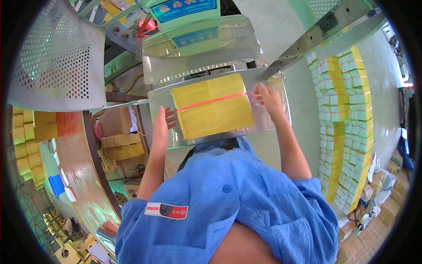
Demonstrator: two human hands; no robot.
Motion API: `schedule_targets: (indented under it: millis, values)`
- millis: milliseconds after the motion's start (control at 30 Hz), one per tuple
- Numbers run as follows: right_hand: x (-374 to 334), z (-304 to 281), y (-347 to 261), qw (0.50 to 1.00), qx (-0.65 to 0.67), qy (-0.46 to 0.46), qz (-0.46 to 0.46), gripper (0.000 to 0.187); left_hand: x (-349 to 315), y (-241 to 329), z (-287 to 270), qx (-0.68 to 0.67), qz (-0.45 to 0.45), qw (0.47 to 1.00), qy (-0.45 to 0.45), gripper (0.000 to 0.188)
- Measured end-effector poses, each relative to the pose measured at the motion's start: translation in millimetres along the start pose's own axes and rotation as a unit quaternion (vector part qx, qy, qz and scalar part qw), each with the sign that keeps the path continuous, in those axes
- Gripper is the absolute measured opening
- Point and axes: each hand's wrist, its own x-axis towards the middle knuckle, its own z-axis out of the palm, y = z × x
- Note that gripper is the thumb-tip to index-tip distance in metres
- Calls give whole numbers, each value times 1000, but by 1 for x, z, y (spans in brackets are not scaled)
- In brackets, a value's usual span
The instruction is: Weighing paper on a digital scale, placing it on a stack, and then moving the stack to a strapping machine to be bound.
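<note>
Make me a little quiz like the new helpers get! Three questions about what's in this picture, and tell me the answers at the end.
1. What colour is the strap around the yellow packet?
A) blue
B) pinkish red
C) black

2. True or false: the right hand is lying flat on the middle of the packet.

3. Fill in the missing word: the tall yellow-and-white stacks stand on the person's ____ side.

Key:
1. B
2. False: it is beside the packet's right edge.
3. right
</note>
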Motion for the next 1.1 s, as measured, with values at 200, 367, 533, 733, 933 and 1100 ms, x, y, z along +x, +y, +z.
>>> schedule_targets:
  millis: [200,367,533,733,933,1100]
  values:
    - [-10,30,-35,954,254,-147,58,45,0,41,44,-271,-92,952,-108,56]
    - [-25,25,-50,901,412,-121,-64,43,-19,22,30,-165,168,966,-106,53]
    - [-29,27,-30,925,357,-85,-98,42,-34,31,35,-278,132,933,-185,54]
    - [-16,21,-16,914,376,-84,-125,46,-27,103,21,-88,291,950,-69,59]
    - [-24,10,2,933,346,-63,-78,47,6,144,22,339,525,771,121,63]
    - [-26,13,11,924,365,-70,-90,48,8,113,50,396,432,806,-80,64]
